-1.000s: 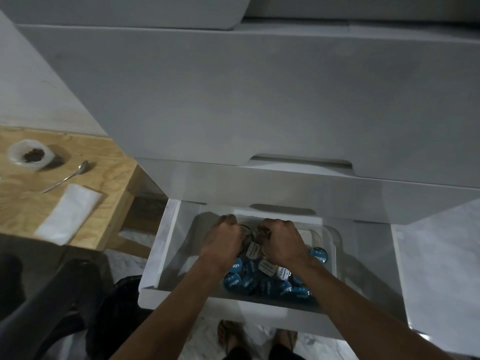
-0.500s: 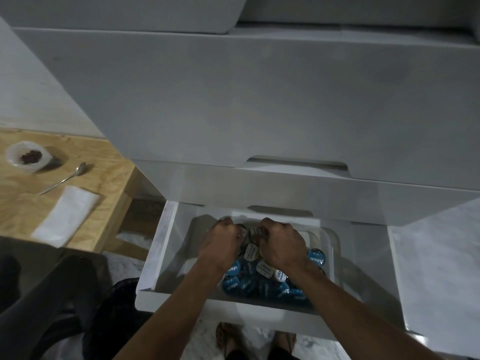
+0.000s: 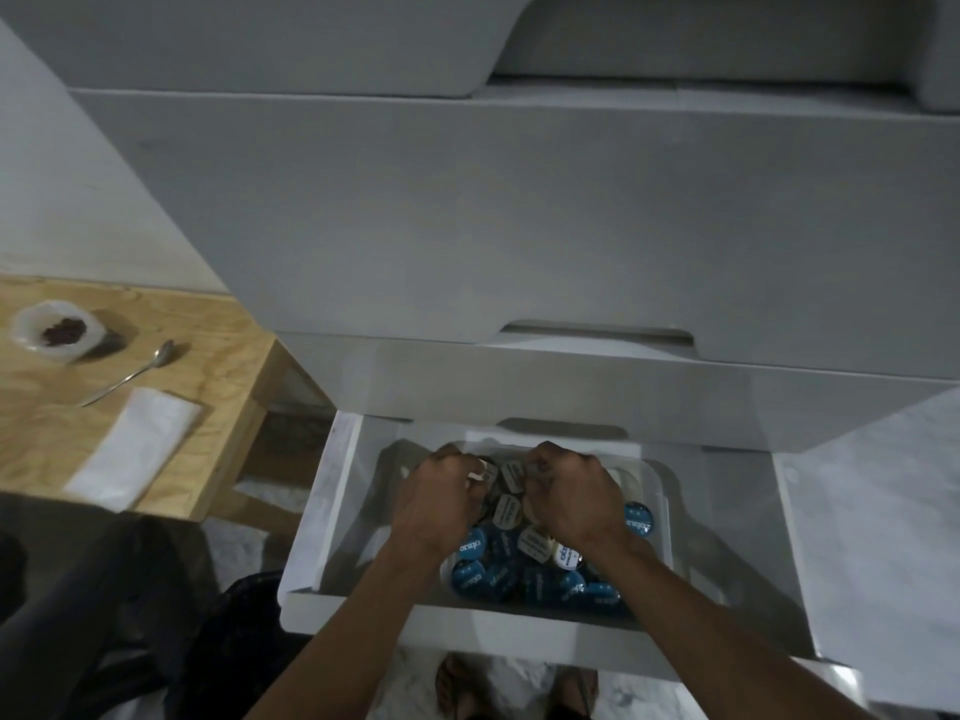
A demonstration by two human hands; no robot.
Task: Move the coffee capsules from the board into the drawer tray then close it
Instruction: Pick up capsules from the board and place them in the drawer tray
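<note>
The bottom drawer (image 3: 519, 631) of a white cabinet is pulled out, and a clear plastic tray (image 3: 655, 480) sits inside it. Several blue and white coffee capsules (image 3: 493, 569) fill the tray. Both my hands are down in the tray's far half, backs up, fingers curled. My left hand (image 3: 441, 498) holds white capsules, one showing at its fingers. My right hand (image 3: 569, 493) grips capsules too, its fingers hidden beneath the knuckles. The two hands nearly touch above the pile.
To the left is a wooden board (image 3: 223, 350) with a small white bowl (image 3: 52, 330) of dark grounds, a spoon (image 3: 130, 374) and a folded white cloth (image 3: 137, 449). Closed drawer fronts (image 3: 519, 226) rise above the open one. My feet (image 3: 514, 688) are below the drawer.
Both hands stay in the tray's far half over the capsules, barely shifted. The camera has tilted slightly.
</note>
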